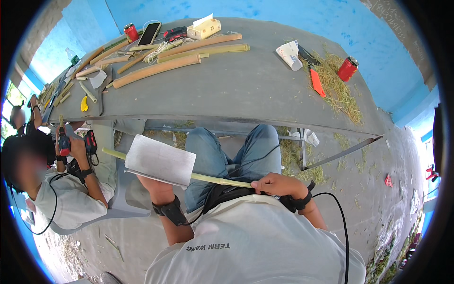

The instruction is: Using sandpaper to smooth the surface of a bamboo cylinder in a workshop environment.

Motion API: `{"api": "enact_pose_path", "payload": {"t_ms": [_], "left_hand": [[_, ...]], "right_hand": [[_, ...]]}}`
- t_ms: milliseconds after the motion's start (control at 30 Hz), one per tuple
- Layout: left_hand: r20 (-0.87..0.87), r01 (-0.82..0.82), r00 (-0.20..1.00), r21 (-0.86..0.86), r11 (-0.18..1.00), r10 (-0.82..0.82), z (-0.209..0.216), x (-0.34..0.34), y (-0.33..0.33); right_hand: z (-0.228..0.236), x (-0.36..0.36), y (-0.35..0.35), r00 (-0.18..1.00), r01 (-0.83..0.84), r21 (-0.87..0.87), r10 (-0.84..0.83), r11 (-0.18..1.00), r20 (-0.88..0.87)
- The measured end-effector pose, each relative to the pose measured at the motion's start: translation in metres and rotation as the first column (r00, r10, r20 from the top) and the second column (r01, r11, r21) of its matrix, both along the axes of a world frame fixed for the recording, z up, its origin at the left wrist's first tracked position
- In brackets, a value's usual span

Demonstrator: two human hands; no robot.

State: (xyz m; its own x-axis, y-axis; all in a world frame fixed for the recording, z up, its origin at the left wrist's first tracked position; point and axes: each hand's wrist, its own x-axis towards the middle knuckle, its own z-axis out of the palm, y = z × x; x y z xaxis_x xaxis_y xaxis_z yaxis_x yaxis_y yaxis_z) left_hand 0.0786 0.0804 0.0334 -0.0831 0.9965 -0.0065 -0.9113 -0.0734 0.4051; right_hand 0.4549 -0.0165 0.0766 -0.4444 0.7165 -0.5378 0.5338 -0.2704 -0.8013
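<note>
Green stick [222,181] slantwise across the lap [253,154], middle covered by a grey sheet [161,158], both ends showing. Right hand [274,183] closed around the stick near its right end. Left hand [155,185] under the sheet, fingers hidden, grip impossible to tell. Bamboo [158,71] beyond, on the table [213,90].

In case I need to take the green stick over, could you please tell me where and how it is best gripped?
Probably by its left end, coming from the person's left and closing a hand around it: the slim stick juts out bare there past the grey sheet, while the right hand grips it toward the other end.
</note>
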Motion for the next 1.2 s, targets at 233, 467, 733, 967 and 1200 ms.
{"api": "enact_pose_path", "payload": {"t_ms": [233,467,733,967,1200], "left_hand": [[-0.011,-0.013,1.0,-0.065,0.998,0.012,0.004,0.005,0.001],[-0.036,-0.051,0.998,-0.101,0.994,0.047,0.0,0.005,0.003],[-0.099,-0.097,0.992,-0.138,0.986,0.084,-0.003,0.008,0.008],[-0.127,-0.107,0.988,-0.132,0.985,0.091,-0.004,0.007,0.007],[-0.123,-0.118,0.987,-0.139,0.983,0.101,-0.001,0.008,0.007]], "right_hand": [[-0.012,0.002,0.002,1.0,-0.013,-0.02,0.012,1.0,-0.01],[-0.01,0.0,0.002,1.0,0.004,-0.01,-0.004,1.0,-0.01],[-0.015,0.0,0.005,1.0,0.0,-0.025,0.0,1.0,-0.016],[-0.013,-0.001,0.006,0.999,0.003,-0.039,-0.005,0.999,-0.033],[-0.006,-0.003,0.006,1.0,0.011,-0.042,-0.011,0.999,-0.015]]}}
